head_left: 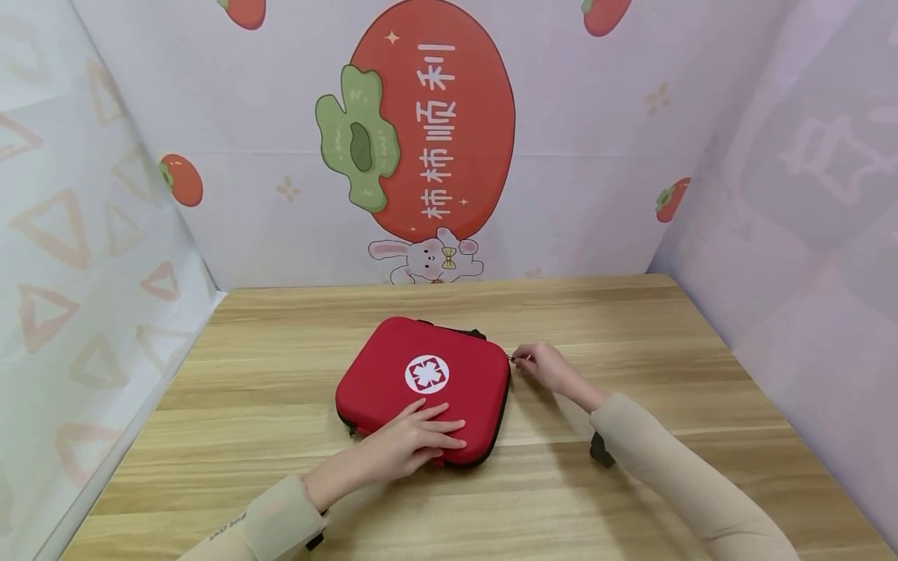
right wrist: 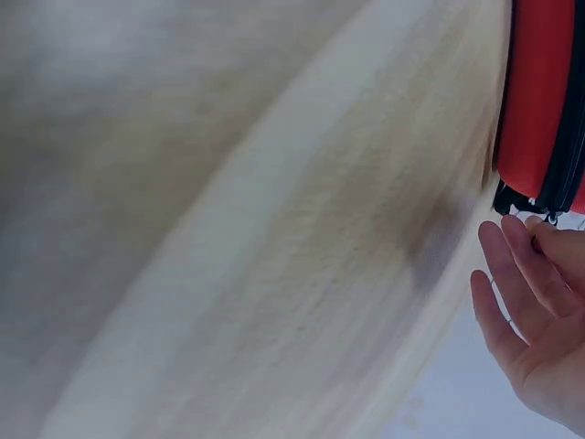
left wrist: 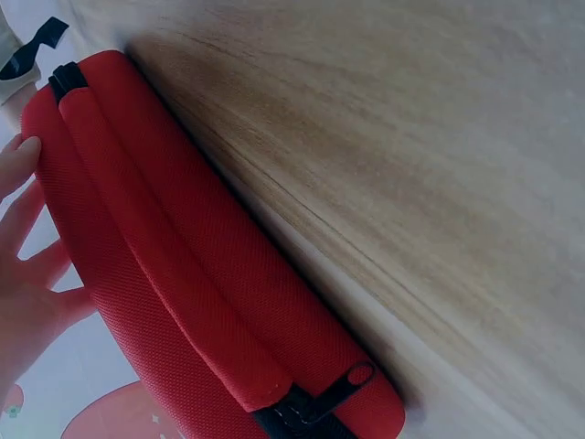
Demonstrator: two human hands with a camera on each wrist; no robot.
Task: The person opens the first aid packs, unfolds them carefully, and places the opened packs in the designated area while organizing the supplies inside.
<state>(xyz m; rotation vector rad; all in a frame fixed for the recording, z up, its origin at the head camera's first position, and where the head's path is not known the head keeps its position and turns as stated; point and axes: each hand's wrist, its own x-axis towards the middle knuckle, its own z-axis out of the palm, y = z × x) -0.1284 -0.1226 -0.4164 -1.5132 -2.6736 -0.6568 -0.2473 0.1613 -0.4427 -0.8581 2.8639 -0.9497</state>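
A red zippered case [head_left: 382,362] with a white round emblem [head_left: 427,375] lies closed on the wooden table. My left hand [head_left: 410,444] rests on its lid near the front edge, fingers spread and fairly straight. At the back right corner, my right hand [head_left: 546,366] pinches the zipper pull [right wrist: 551,219] between thumb and index finger. In the right wrist view the black zipper [right wrist: 569,151] runs along the case's side, its teeth looking closed there. The left wrist view shows a red carrying handle [left wrist: 174,265] along the front side.
The wooden table [head_left: 266,374] extends around the case on all sides. A printed cloth backdrop [head_left: 582,156] hangs behind it, with more cloth at the left and right. Black straps [head_left: 601,450] sit at the wrists under beige sleeves.
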